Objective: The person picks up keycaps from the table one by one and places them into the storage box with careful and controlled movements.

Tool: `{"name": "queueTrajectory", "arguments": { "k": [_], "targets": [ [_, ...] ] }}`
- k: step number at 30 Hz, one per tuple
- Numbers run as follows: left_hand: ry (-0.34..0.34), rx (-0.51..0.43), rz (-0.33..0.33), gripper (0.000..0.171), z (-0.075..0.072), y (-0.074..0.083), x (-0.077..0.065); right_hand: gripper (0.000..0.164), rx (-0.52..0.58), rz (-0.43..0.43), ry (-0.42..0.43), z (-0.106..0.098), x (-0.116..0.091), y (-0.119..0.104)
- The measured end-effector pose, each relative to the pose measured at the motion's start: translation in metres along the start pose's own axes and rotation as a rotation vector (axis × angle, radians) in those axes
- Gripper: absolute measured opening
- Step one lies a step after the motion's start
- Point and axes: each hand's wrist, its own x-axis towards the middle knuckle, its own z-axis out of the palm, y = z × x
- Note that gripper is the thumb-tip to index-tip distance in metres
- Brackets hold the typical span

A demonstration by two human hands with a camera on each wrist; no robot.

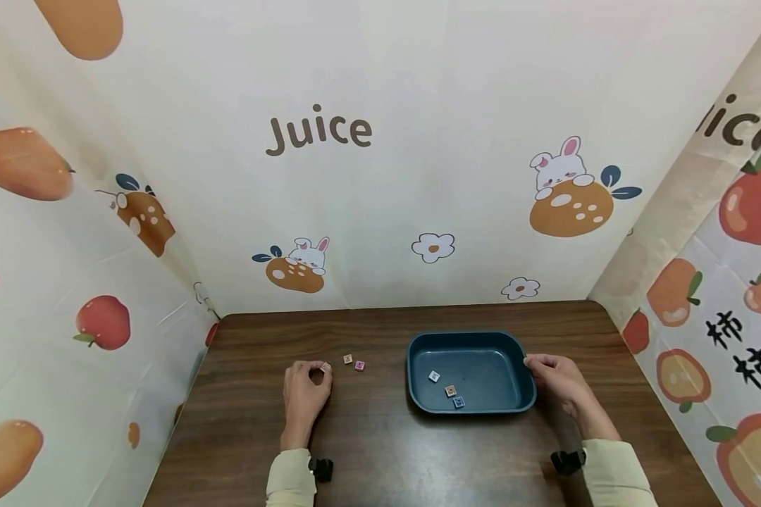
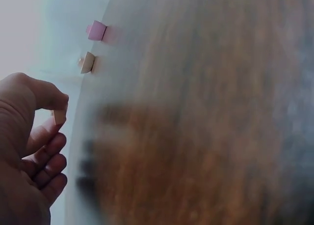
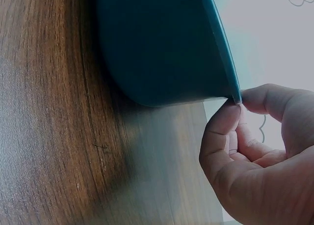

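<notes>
My left hand point(image 1: 304, 398) pinches a small beige cube point(image 2: 60, 116) between thumb and index finger, over the left side of the table. Just beyond its fingertips lie two more small cubes: a beige one point(image 1: 347, 359) and a pink one point(image 1: 359, 365). In the left wrist view, these two show a small knob on one face. My right hand point(image 1: 561, 384) pinches the right rim of a dark teal tray point(image 1: 488, 407) with thumb and fingers. Inside the tray, toward its left, lie a white cube point(image 1: 434, 377), an orange-beige cube point(image 1: 450, 390) and a blue cube point(image 1: 459, 402).
The brown wooden table point(image 1: 380, 458) reaches back to a white printed curtain point(image 1: 380, 211) with fruit, rabbits and flowers. More of this cloth hangs along the left and right sides. A black strap device point(image 1: 568, 462) sits on the right wrist.
</notes>
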Motion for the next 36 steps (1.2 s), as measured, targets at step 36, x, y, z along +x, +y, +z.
{"name": "queueTrajectory", "arguments": {
  "k": [36],
  "targets": [
    [-0.022,-0.104,0.168,0.01,-0.002,0.068,-0.01,0.054,0.027,0.004,0.009,0.001,0.001,0.0]
  ]
}}
